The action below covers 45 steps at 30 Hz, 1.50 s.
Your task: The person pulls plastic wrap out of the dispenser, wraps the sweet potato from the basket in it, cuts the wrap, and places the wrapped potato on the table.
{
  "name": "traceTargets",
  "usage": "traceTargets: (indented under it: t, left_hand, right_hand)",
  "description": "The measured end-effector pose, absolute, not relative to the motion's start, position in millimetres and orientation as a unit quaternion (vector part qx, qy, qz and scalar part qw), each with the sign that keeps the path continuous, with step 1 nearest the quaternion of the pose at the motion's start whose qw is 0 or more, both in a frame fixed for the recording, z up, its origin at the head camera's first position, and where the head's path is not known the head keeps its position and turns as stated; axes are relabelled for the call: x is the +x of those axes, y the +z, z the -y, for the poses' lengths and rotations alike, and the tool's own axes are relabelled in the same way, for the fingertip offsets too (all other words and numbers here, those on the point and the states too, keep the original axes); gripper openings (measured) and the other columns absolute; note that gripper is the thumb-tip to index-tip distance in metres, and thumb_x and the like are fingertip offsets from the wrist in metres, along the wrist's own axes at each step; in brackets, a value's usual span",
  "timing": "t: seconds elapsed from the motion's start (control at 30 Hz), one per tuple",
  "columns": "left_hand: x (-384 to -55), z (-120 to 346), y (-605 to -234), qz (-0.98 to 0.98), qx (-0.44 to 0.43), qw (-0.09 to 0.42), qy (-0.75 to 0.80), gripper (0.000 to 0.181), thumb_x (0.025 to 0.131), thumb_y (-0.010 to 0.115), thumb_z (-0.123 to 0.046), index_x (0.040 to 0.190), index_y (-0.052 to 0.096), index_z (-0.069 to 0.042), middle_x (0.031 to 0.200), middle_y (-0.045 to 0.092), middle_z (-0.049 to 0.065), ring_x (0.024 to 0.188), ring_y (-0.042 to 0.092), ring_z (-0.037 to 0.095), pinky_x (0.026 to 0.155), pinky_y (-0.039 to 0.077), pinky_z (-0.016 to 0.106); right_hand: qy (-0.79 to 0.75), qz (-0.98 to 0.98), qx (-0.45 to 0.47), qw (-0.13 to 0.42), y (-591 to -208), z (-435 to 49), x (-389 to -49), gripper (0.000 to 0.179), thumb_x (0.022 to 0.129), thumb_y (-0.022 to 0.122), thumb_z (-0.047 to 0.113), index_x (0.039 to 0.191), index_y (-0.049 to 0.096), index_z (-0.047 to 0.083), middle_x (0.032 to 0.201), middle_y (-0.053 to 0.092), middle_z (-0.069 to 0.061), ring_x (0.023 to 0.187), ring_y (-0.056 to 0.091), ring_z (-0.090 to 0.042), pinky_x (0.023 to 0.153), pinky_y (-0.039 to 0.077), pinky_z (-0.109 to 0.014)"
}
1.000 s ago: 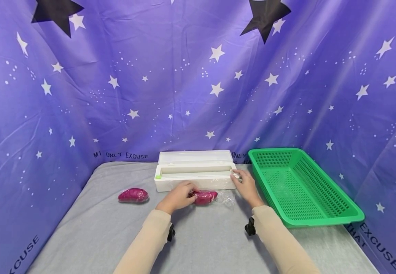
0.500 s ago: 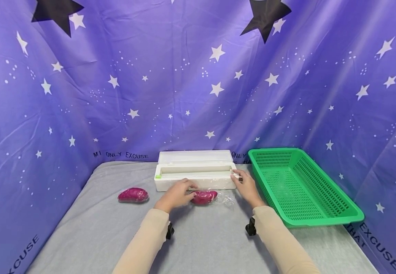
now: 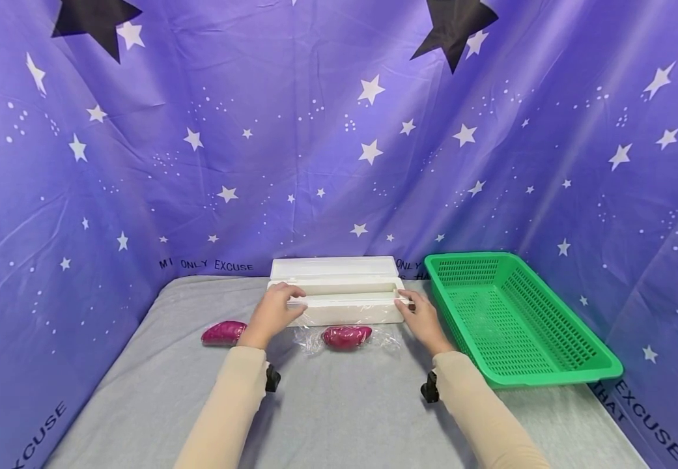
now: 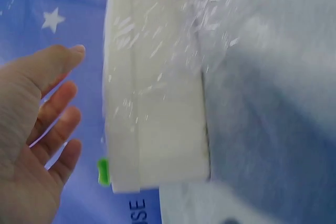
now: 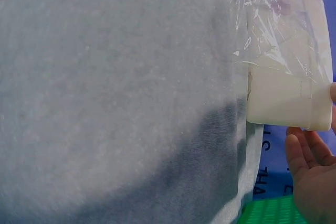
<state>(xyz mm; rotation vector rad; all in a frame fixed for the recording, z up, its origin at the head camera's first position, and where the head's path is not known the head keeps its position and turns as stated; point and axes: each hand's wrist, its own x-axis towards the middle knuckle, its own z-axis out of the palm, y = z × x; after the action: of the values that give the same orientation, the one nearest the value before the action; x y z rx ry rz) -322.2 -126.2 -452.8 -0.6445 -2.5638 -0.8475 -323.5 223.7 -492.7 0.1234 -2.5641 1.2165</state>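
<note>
A white cling film dispenser [image 3: 368, 315] stands with its lid [image 3: 333, 267] raised at the back of the table. Clear cling film [image 3: 310, 340] runs down its front around a purple sweet potato [image 3: 346, 337] lying before it. My left hand [image 3: 269, 316] is at the dispenser's left end, thumb and fingers spread apart; the left wrist view shows nothing between them, with a green tab [image 4: 103, 171] nearby on the dispenser. My right hand [image 3: 423, 322] holds the dispenser's right end, thumb at its upper edge and fingers around the end in the right wrist view.
Left of the dispenser lies a second purple sweet potato [image 3: 221, 333], wrapped in film and partly behind my left hand. A green perforated basket [image 3: 550, 378] stands to the right. Star-printed purple cloth [image 3: 315, 163] hangs around the grey-covered table [image 3: 350, 417].
My left hand has left the middle sweet potato and moved left and back to the dispenser's left end, uncovering the film beside that sweet potato. The right hand stays where it was.
</note>
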Motion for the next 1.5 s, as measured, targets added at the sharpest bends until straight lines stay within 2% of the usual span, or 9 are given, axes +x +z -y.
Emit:
traceTargets:
  t: [0.1, 0.37, 0.6, 0.83, 0.9, 1.23, 1.5]
  left_hand:
    - [-325.1, 138.0, -451.6, 0.914, -0.203, 0.184, -0.299, 0.028, 0.082, 0.083, -0.015, 0.105, 0.074, -0.004, 0.104, 0.071, 0.012, 0.105, 0.061, 0.034, 0.096, 0.048, 0.047]
    - [-325.8, 160.6, -452.5, 0.935, -0.133, 0.152, -0.29, 0.037, 0.081, 0.085, -0.026, 0.109, 0.073, -0.003, 0.116, 0.068, 0.019, 0.121, 0.054, 0.042, 0.106, 0.04, 0.054]
    - [-324.2, 167.9, -453.4, 0.946, -0.097, 0.131, -0.279, 0.041, 0.08, 0.086, -0.029, 0.108, 0.073, -0.002, 0.113, 0.068, 0.019, 0.118, 0.055, 0.042, 0.104, 0.041, 0.054]
    - [-323.8, 169.9, -455.1, 0.948, -0.069, 0.119, -0.286, 0.043, 0.081, 0.086, -0.029, 0.109, 0.072, 0.0, 0.101, 0.063, 0.017, 0.093, 0.059, 0.033, 0.085, 0.05, 0.049]
    - [-324.0, 170.1, -455.2, 0.948, -0.065, 0.116, -0.289, 0.042, 0.08, 0.086, -0.029, 0.108, 0.072, 0.0, 0.1, 0.063, 0.015, 0.091, 0.059, 0.032, 0.084, 0.05, 0.048]
    - [-328.7, 170.8, -460.2, 0.946, -0.075, 0.115, -0.294, 0.031, 0.082, 0.085, -0.023, 0.101, 0.073, -0.002, 0.095, 0.064, 0.012, 0.087, 0.061, 0.028, 0.081, 0.052, 0.047]
    - [-329.1, 168.4, -459.9, 0.938, -0.1, 0.12, -0.311, 0.022, 0.083, 0.083, -0.014, 0.1, 0.075, -0.003, 0.098, 0.067, 0.013, 0.094, 0.065, 0.031, 0.085, 0.053, 0.046]
  right_hand:
    - [0.421, 0.892, 0.046, 0.156, -492.6, -223.5, -323.5, 0.037, 0.099, 0.065, 0.018, 0.132, 0.061, 0.0, 0.127, 0.057, -0.025, 0.105, 0.064, -0.038, 0.087, 0.054, -0.049]
    - [0.427, 0.891, 0.041, 0.148, -491.6, -223.3, -322.8, 0.038, 0.099, 0.065, 0.018, 0.132, 0.061, 0.0, 0.13, 0.056, -0.025, 0.106, 0.063, -0.038, 0.089, 0.053, -0.049]
    - [0.433, 0.89, 0.035, 0.14, -492.4, -223.7, -323.2, 0.038, 0.099, 0.065, 0.02, 0.133, 0.061, 0.003, 0.131, 0.056, -0.024, 0.108, 0.063, -0.037, 0.09, 0.053, -0.048]
    - [0.433, 0.888, 0.035, 0.149, -493.8, -224.3, -324.1, 0.038, 0.099, 0.066, 0.019, 0.132, 0.061, 0.0, 0.129, 0.057, -0.026, 0.105, 0.064, -0.038, 0.088, 0.054, -0.049]
    - [0.435, 0.888, 0.034, 0.146, -493.7, -224.2, -324.3, 0.038, 0.099, 0.066, 0.018, 0.132, 0.061, 0.0, 0.13, 0.057, -0.026, 0.106, 0.064, -0.038, 0.088, 0.054, -0.048]
    - [0.434, 0.889, 0.034, 0.142, -492.8, -223.4, -324.6, 0.039, 0.099, 0.065, 0.019, 0.133, 0.061, 0.001, 0.131, 0.056, -0.026, 0.107, 0.064, -0.037, 0.089, 0.054, -0.048]
    - [0.431, 0.891, 0.032, 0.141, -492.6, -222.9, -324.8, 0.038, 0.099, 0.065, 0.019, 0.133, 0.061, 0.001, 0.13, 0.057, -0.025, 0.107, 0.064, -0.036, 0.089, 0.054, -0.047]
